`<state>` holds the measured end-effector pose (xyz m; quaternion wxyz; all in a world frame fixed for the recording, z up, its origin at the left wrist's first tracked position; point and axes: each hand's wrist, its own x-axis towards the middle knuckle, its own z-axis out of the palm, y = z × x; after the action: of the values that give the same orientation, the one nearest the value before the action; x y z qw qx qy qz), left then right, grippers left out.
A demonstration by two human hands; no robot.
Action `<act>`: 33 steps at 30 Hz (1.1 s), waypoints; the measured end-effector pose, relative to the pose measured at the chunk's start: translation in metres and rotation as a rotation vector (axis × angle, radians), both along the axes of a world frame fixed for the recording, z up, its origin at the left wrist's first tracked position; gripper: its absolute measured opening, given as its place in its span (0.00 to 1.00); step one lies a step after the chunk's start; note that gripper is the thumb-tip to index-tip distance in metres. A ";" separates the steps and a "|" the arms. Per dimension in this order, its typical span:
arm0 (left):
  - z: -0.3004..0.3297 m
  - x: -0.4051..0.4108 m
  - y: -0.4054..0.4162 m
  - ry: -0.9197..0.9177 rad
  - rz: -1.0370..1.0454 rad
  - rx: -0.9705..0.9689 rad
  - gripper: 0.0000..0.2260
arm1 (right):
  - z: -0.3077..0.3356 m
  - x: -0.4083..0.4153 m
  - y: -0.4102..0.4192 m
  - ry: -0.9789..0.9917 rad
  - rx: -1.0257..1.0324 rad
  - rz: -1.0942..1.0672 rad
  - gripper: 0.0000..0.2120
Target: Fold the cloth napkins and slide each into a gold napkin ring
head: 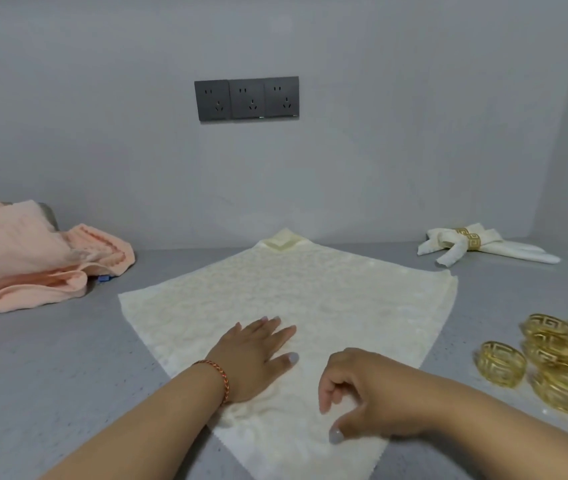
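Home utility nook, grey counter (50, 358), wall sockets (246, 98), peach towels (26, 251)

Left forearm enters from lower left, angled up and to the right; a red-orange braided cord circles the wrist. Left hand (253, 355) lies palm down, fingers straight and close together, thumb spread to the right. Right forearm enters from lower right. Right hand (362, 393) is held knuckles up, fingers curled loosely under, thumb pointing down-left; grip holds nothing visible.
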<state>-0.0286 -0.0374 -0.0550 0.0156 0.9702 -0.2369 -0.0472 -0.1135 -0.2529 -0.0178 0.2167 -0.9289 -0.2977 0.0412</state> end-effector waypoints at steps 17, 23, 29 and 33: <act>0.000 -0.038 0.008 -0.010 -0.014 -0.023 0.43 | -0.034 -0.006 0.014 -0.331 -0.074 0.238 0.19; 0.003 -0.048 0.013 0.020 -0.005 -0.074 0.43 | 0.012 -0.038 0.006 0.280 0.150 0.202 0.07; 0.037 -0.057 0.024 0.753 0.139 -1.075 0.27 | 0.012 -0.006 0.013 0.057 0.508 -0.291 0.12; 0.054 -0.059 0.035 0.424 0.036 -0.771 0.20 | 0.024 0.006 0.008 -0.017 0.633 -0.370 0.11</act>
<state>-0.0878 -0.0021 -0.0007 0.4257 0.8663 -0.2117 -0.1530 -0.1076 -0.2450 0.0066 0.4945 -0.8544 -0.1243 -0.1006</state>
